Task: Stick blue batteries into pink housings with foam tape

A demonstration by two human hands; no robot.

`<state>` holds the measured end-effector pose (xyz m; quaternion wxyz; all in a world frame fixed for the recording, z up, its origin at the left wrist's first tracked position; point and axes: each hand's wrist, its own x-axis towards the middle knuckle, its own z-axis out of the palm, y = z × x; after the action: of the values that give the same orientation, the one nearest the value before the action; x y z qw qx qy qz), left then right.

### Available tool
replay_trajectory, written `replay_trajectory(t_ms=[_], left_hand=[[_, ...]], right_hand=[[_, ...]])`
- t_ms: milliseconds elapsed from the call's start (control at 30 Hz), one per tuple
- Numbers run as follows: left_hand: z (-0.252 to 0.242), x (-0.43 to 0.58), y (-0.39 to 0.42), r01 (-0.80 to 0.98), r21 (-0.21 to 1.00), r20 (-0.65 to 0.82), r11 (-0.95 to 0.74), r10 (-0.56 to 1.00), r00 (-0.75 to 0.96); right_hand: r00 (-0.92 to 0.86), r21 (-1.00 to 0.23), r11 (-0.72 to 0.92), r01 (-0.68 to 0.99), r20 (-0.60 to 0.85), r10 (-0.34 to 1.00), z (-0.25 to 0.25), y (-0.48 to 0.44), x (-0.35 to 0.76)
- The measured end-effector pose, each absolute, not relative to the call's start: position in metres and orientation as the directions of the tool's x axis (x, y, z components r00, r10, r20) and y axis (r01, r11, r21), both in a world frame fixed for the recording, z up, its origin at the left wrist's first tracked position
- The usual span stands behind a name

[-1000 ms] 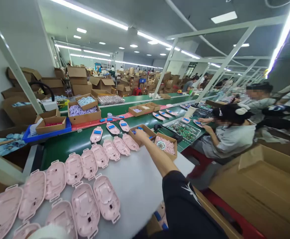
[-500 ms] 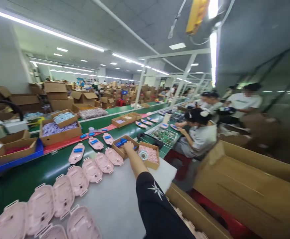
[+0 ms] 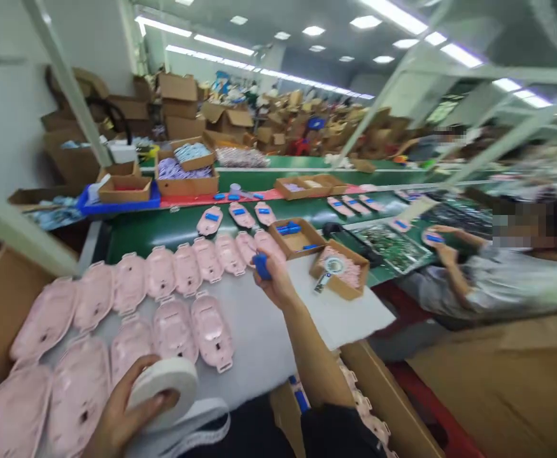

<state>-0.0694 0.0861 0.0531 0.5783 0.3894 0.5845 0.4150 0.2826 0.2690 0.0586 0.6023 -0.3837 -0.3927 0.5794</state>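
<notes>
My left hand (image 3: pixel 118 416), low in the view, is closed around a roll of white tape (image 3: pixel 183 376), its thumb in the core. A loose strip of tape hangs beneath the roll. Above the white work surface, my right hand (image 3: pixel 281 283) grips a blue battery (image 3: pixel 261 266), apparently a cylindrical one. Pink plastic shells (image 3: pixel 211 331) lie in two rows to the left of it. Just beyond that hand is a cardboard box (image 3: pixel 297 240) with several blue batteries (image 3: pixel 288 228) in it.
A small box of pink parts (image 3: pixel 347 270) stands at the right with a tape roll (image 3: pixel 334 265) on top. Pink shells with blue batteries (image 3: pixel 211 219) sit on the green conveyor (image 3: pixel 163 226). Co-worker's hands (image 3: pixel 445 245) hold another shell at the right.
My right hand has come back from the battery box toward me with a blue battery. My left hand and the tape roll have entered the view, which has turned right and down.
</notes>
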Motion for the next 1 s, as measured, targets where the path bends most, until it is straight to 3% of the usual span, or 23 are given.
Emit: replay_trajectory(t_ms=[133,200,433,600,667,1000], left_hand=[[0.045,-0.074,0.086,0.066,0.952,-0.305,0.299,0.944,0.127],[0.041,-0.078,0.086,0.102,0.95,-0.308,0.294,0.934,0.178],[0.044,-0.078,0.08,0.116,0.946,-0.321,0.302,0.918,0.232],[0.042,-0.08,0.08,0.122,0.935,-0.354,0.333,0.899,0.26],[0.042,-0.081,0.081,0.142,0.937,-0.347,0.319,0.896,0.277],[0.056,-0.076,0.088,0.352,0.917,-0.307,0.189,0.896,0.32]], right_hand=[[-0.277,-0.901,-0.227,-0.369,-0.127,0.953,0.031,0.187,0.213],[-0.34,-0.924,-0.238,-0.298,-0.13,0.931,0.029,0.166,0.193],[-0.436,-1.0,-0.025,-0.001,-0.022,0.9,0.043,0.151,0.176],[-0.626,-0.893,0.417,0.17,0.23,0.746,0.056,0.148,0.177],[-0.67,-0.84,0.513,0.175,0.28,0.688,0.058,0.147,0.175],[-0.753,-0.864,0.439,0.248,0.113,0.648,0.052,0.137,0.168]])
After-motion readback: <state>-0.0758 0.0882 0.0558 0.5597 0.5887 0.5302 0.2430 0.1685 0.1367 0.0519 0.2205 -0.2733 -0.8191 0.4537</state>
